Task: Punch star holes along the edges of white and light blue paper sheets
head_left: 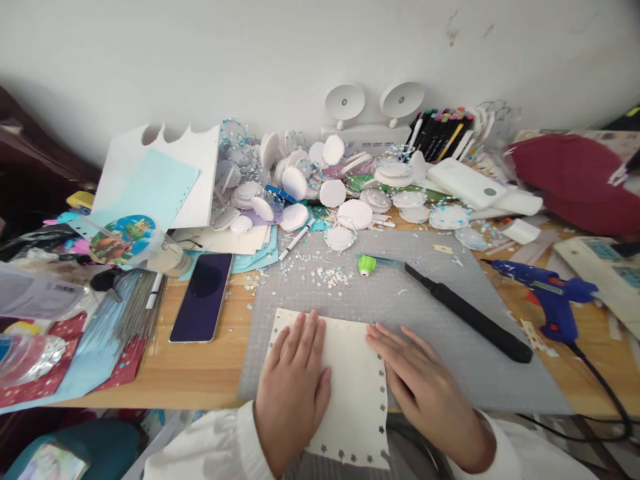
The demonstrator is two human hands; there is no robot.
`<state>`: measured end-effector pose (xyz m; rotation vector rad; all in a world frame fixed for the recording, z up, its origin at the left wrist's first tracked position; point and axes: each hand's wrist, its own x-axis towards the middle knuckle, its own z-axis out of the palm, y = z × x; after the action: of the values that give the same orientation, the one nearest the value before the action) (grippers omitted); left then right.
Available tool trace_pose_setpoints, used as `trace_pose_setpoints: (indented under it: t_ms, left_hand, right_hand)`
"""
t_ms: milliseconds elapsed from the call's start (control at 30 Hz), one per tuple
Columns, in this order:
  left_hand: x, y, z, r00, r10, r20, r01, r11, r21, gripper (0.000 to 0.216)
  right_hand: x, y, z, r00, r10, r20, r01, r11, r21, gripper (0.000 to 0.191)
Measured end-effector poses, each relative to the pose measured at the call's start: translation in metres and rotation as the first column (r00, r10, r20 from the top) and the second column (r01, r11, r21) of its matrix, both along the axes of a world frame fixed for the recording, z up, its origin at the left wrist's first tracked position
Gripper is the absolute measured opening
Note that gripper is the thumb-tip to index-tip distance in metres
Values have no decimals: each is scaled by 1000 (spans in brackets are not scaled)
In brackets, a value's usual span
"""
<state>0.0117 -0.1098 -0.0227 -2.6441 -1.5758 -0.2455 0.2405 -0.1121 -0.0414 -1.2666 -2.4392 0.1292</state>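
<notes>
Resting flat, straight-fingered left hand (295, 380), gripping nothing, on white rectangular star-punched paper sheet (350, 380) overhanging near edge of grey gridded cutting mat (420, 310); touching sheet's far right corner with extended, ungripping right hand (430, 387).

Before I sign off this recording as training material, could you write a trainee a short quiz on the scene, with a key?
1. What lies under the left hand: (a) a glue gun, (b) a white sheet, (c) a marker?
2. True or false: the phone lies to the left of the grey mat.
3. Where on the white sheet is the right hand touching?

Key: 1: b. 2: True. 3: At its far right corner.
</notes>
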Motion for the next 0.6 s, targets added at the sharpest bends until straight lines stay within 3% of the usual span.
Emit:
trace_pose_setpoints:
  t_ms: [400,500,567,600]
  left_hand:
    - [-15,23,13,982,-190,-4,188,974,-125,51]
    - [-9,15,8,971,-240,11,239,961,-142,58]
    - [-7,12,4,971,-238,24,239,960,-147,61]
    - [-7,11,2,971,-237,31,239,959,-149,61]
  right_hand:
    - [-1,-9,9,970,221,-102,-220,975,26,43]
    - [11,-2,12,980,125,-154,-116,991,63,40]
    - [29,10,15,982,-65,-175,88,988,129,35]
    - [40,18,15,961,-220,-170,247,956,158,32]
